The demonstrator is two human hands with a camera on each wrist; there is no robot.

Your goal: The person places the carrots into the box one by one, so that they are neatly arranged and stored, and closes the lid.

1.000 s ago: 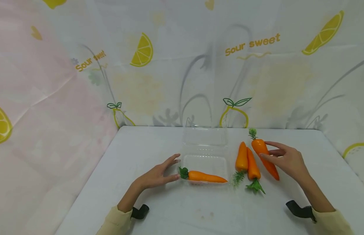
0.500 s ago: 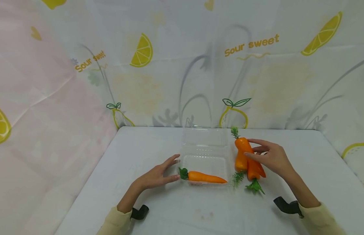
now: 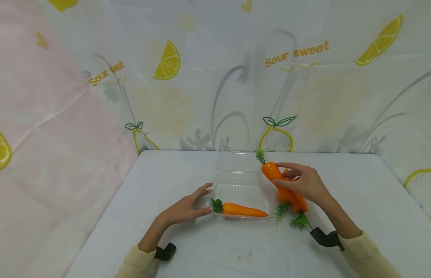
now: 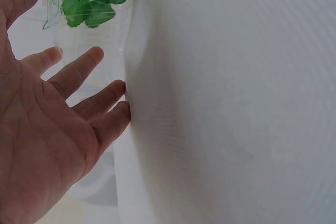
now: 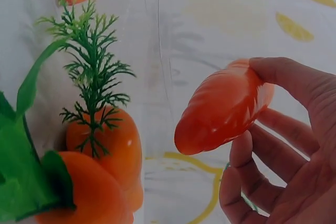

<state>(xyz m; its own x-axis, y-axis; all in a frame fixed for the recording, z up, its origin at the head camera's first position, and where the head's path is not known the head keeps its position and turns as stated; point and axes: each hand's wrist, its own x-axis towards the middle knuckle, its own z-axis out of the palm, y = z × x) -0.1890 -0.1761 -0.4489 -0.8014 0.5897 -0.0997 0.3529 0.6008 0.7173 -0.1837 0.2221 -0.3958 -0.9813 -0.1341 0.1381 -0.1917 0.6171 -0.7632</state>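
My right hand (image 3: 303, 182) pinches a carrot (image 3: 272, 172) between thumb and fingers, its feathery green top pointing away from me. In the right wrist view this carrot (image 5: 223, 114) is seen tip-on, raised above the table. Below it lie two more carrots (image 5: 113, 129), partly covered by it in the head view. A clear plastic box (image 3: 243, 193) stands open with its lid folded back, and one carrot (image 3: 241, 210) lies along its near side. At the box's left side my left hand (image 3: 185, 206) has its fingers spread, thumb and fingertips right at the wall.
The box's clear lid (image 3: 236, 161) lies towards the table's back edge. A white table (image 3: 160, 170) carries everything, and a lemon-printed cloth (image 3: 201, 77) hangs behind it. Green carrot leaves (image 3: 300, 221) stick out towards me at the right.
My right hand has moved left with the carrot, from right of the two lying carrots to over them and the box's right edge. The left hand has stayed at the box.
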